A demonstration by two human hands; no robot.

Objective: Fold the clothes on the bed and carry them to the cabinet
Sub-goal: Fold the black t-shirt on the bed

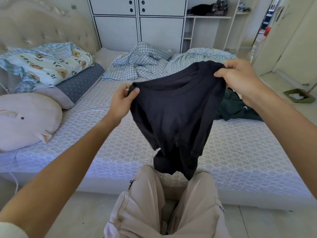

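Fingers (pixel 136 91) of the left hand (pixel 122 100) are pinching one shoulder of the black T-shirt (pixel 173 114) while the right hand (pixel 240 78) is gripping the other shoulder, both clenched on the cloth. Between them the shirt is hanging in the air over the near side of the bed (pixel 240 152), its hem dangling just above the person's beige trousers (pixel 145 203). Behind it a dark green garment (pixel 235 107) is lying crumpled on the mattress, with a checked quilt (pixel 142 62) heaped further back below the white cabinet (pixel 137 23).
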